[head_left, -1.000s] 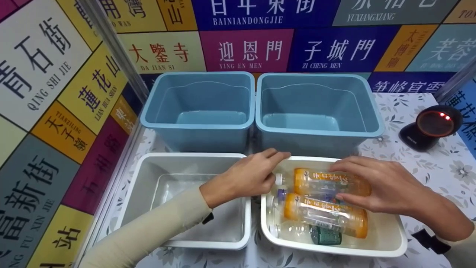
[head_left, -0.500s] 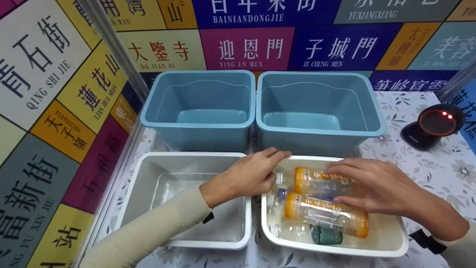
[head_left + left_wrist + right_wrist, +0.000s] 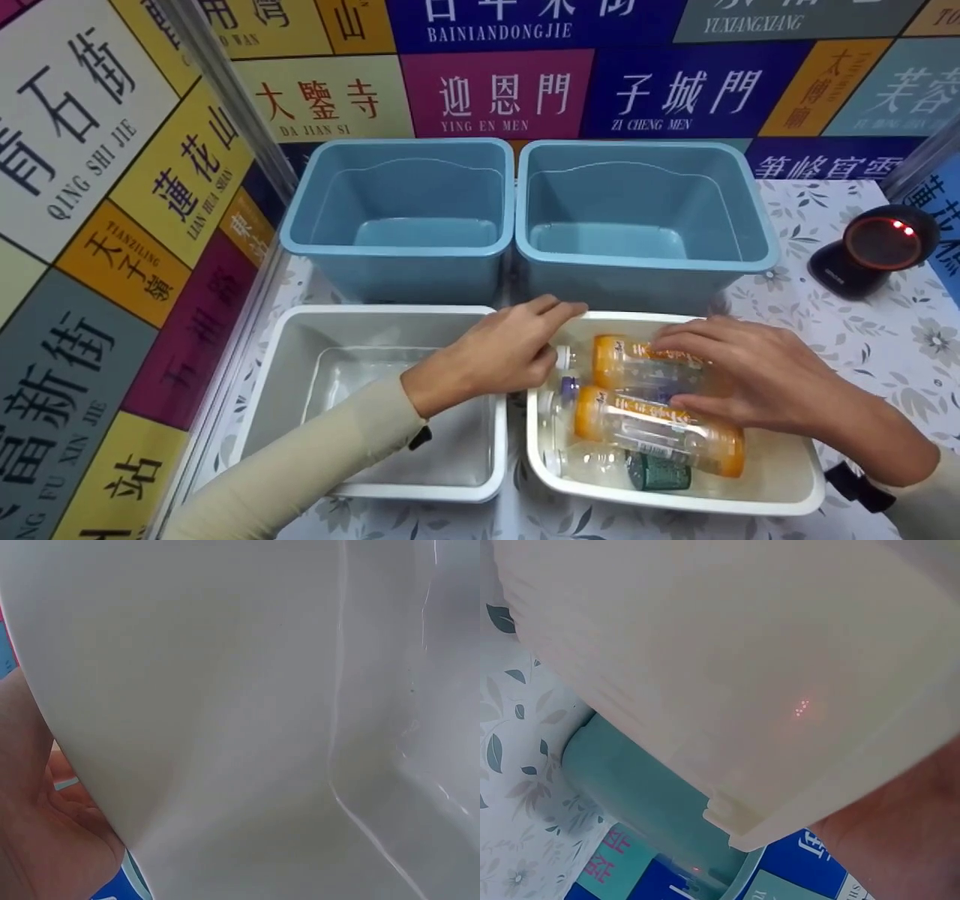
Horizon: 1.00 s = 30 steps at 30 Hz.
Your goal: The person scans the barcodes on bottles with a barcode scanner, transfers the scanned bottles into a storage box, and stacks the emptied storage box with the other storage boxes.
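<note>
In the head view, my right hand curves over a clear plastic bottle with orange ends and lettering, lying in the right white bin. Its fingers lie along the bottle's far side, its thumb along the near side. A second bottle of the same look lies in front. My left hand is at the bin's far left corner, a forefinger on the rim; its underside is hidden there. The left wrist view shows this hand beyond a pale bin wall, fingers bent, any grip unclear.
Below the orange bottles lie other clear bottles with white and purple caps, and a dark green item. Left stands another white bin. Two blue bins line the back. A black scanner glows red at right.
My right hand has shifted slightly left over the far orange bottle. The left hand stays at the bin's corner, and the bottles lie as before.
</note>
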Tool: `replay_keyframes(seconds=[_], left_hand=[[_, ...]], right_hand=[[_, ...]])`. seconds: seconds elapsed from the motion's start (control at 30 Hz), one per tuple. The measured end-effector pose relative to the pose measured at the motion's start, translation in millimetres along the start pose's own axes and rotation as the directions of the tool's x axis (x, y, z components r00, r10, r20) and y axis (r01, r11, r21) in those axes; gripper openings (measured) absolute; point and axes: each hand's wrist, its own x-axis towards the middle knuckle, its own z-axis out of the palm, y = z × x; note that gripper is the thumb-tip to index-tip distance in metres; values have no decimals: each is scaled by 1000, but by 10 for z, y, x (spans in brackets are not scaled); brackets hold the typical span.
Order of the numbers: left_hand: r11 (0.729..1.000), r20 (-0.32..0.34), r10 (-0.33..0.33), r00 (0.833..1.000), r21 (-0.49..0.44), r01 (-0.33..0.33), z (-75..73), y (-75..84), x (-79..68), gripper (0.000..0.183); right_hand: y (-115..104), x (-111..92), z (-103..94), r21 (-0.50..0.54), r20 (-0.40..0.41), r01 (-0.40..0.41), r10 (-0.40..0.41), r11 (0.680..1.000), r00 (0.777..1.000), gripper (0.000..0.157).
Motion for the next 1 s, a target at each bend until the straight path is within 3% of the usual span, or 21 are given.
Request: replay_keyframes(seconds=[0.5,1.0], left_hand=[[1000,20,-7,1000,-13,7,-2,-7,8,66],[1000,-25,10,1000,-8,-10,23,-12,-1,66]], right_hand=[[31,9,70,12,-11,26,-26,1000,1000,66],[46,-60,-46,36,-53,40,-38,999,998,71]])
